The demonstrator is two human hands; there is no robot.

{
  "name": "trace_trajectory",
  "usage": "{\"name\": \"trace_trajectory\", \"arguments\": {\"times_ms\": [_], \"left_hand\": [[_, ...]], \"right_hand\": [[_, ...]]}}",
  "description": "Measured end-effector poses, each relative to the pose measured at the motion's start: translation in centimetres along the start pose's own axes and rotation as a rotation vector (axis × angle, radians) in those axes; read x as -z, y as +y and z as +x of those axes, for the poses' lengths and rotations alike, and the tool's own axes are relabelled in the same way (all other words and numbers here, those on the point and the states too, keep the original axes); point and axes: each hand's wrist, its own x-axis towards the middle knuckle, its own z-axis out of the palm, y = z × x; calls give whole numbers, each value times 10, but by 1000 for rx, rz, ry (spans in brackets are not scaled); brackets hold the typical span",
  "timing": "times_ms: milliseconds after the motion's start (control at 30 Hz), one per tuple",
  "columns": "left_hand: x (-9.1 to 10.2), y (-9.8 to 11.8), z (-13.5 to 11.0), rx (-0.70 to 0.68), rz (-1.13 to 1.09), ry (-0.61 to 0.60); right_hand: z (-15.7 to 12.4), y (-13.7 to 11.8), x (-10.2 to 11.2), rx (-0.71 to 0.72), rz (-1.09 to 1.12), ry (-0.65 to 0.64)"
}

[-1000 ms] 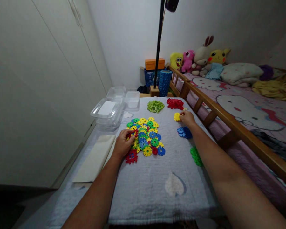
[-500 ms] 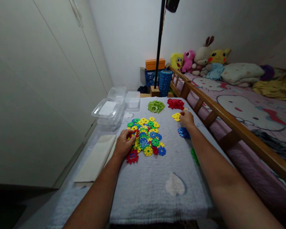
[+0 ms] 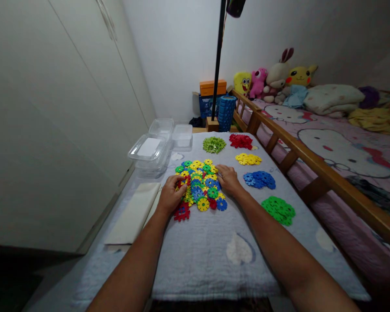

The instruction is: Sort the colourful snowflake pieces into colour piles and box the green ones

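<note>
A mixed heap of notched plastic discs (image 3: 203,204), in yellow, green, blue and red, lies mid-table. My left hand (image 3: 171,193) rests against its left side, thumb and forefinger apart beside red square lattice pieces. One such red lattice piece (image 3: 182,212) lies at the heap's near left corner. My right hand (image 3: 228,178) touches the heap's right edge with fingers stretched over the discs; nothing shows in its grasp. Sorted piles lie to the right and behind: yellow discs (image 3: 248,159), blue discs (image 3: 259,179), green discs (image 3: 278,210), red pieces (image 3: 241,141) and light green pieces (image 3: 214,145).
Clear plastic containers (image 3: 148,148) stand at the back left of the cloth-covered table (image 3: 201,264). A folded cream cloth (image 3: 133,213) lies at the left. A wooden bed rail (image 3: 286,147) runs along the right side, and a black pole (image 3: 217,60) rises behind the table.
My right hand has moved left from the yellow pile to the right edge of the mixed heap, uncovering the blue and green piles. My left hand has stayed at the heap.
</note>
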Motion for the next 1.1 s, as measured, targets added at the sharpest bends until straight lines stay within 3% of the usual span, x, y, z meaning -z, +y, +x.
{"name": "trace_trajectory", "arguments": {"times_ms": [200,533,733,900,1100], "left_hand": [[-1,0,0,-13,2,5],[1,6,-4,-33,30,-27],[1,6,-9,-58,80,-100],[1,8,-17,-75,174,-190],[5,10,-21,-126,308,-231]], "right_hand": [[0,-1,-2,-1,-61,-50],[-1,2,3,-4,-65,57],[19,45,40,-126,-79,156],[35,94,75,-377,-149,196],[46,125,80,-483,-196,140]]}}
